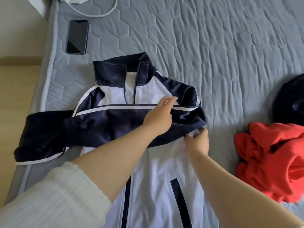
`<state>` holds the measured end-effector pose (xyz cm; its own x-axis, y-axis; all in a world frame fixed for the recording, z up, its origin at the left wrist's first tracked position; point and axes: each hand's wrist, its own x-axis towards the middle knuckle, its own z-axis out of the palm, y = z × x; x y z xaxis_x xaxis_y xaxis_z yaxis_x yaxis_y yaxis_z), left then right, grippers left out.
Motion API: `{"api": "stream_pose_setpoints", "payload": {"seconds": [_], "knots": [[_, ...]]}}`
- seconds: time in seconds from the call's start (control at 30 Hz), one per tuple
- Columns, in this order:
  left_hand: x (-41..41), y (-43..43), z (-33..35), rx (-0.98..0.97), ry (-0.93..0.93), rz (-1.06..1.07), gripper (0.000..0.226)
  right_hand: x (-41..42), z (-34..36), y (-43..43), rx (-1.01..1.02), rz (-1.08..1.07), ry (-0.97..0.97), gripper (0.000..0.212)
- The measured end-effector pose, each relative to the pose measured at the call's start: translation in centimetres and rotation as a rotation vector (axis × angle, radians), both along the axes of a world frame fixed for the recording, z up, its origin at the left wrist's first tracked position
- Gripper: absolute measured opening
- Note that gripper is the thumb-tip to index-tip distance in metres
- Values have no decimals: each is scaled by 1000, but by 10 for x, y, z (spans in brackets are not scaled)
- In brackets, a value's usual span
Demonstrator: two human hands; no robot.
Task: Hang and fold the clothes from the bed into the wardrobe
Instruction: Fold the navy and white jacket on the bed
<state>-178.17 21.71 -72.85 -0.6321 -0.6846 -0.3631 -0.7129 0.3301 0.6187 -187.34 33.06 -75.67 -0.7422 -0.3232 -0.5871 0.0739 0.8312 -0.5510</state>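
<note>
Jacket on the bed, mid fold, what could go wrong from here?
1. The folded-over sleeve lies loose under the open left hand; it may slip back while the right hand pinches the jacket edge.
2. The other sleeve reaches the mattress edge and could slide off, dragging the fold.
3. The phone lies close to the jacket and could get knocked.

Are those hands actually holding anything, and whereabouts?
The right hand pinches the jacket at its side edge, under the folded-over sleeve. The left hand only rests on that sleeve.
</note>
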Motion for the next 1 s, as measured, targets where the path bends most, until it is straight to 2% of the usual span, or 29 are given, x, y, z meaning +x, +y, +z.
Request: {"api": "stream_pose_setpoints", "payload": {"seconds": [0.1,0.13,0.17,0.2,0.3,0.33,0.37,0.47,0.53,0.6,0.67,0.73,0.8,0.87,0.93,1.0], "knots": [[-34,4,-13,88,-41,10,48,-11,-6,3,-14,75,9,10],[-41,6,-15,65,-54,45,36,-14,-7,5,-20,74,12,5],[-45,8,-16,35,-28,120,22,-17,-8,8,-34,58,14,8],[-49,7,-17,49,38,262,14,-20,-10,12,-40,28,13,15],[-47,-7,-13,316,310,822,18,-32,-14,28,-2,-77,-46,23],[-43,-13,-10,388,330,905,20,-35,-15,32,19,-87,-56,18],[-39,-17,-7,435,290,897,20,-37,-14,33,28,-90,-31,12],[-34,-21,-1,499,196,745,24,-37,-4,21,-111,-168,104,4],[-37,-24,0,464,221,655,26,-32,6,4,-195,-234,-2,10],[-42,-28,1,367,176,560,30,-28,8,-8,-163,-279,-166,25],[-45,-29,3,135,-60,414,31,-27,9,-12,-120,-326,-267,43],[-47,-28,5,-301,-362,199,25,-29,8,-11,-167,-381,-319,56],[-52,-23,4,-563,-337,4,36,-31,6,-7,-234,-374,-307,56],[-59,-21,2,-589,-225,-191,54,-32,4,-4,-264,-316,-302,46],[-69,-19,-2,-555,-238,-373,53,-32,1,2,-243,-225,-330,38],[-76,-17,-6,-551,-292,-444,45,-33,-1,7,-237,-148,-357,37]]}}
